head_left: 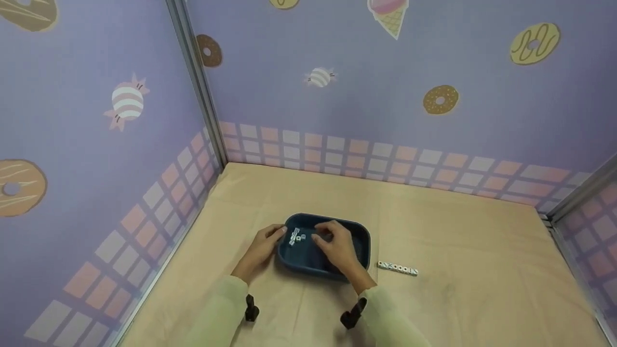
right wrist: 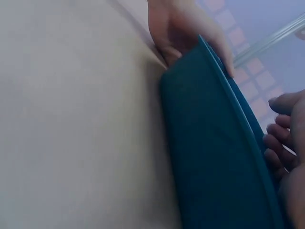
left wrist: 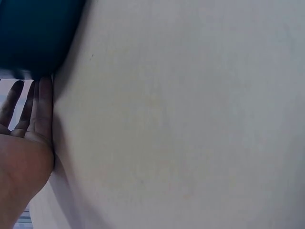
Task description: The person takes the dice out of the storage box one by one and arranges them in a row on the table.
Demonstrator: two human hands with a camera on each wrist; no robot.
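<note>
A dark blue rectangular tray (head_left: 308, 273) rests on the cloth-covered table. My left hand (head_left: 264, 245) grips its left end, thumb at the rim and fingers along the outer wall, as the right wrist view also shows. Inside the tray, toward the left, lie several small white cubes (head_left: 294, 236) with dark marks, some in a short line. My right hand (head_left: 339, 244) is over the tray's inside, to the right of these cubes. Its thumb and forefinger are apart with nothing visible between them, and the other fingers curl loosely (right wrist: 279, 143).
To the right of the tray, a straight row of small white cubes (head_left: 397, 268) with coloured marks lies on the beige tablecloth (head_left: 462, 236). Patterned purple walls (head_left: 366, 106) enclose the table at the back and sides, joined by metal corner posts (head_left: 200, 82).
</note>
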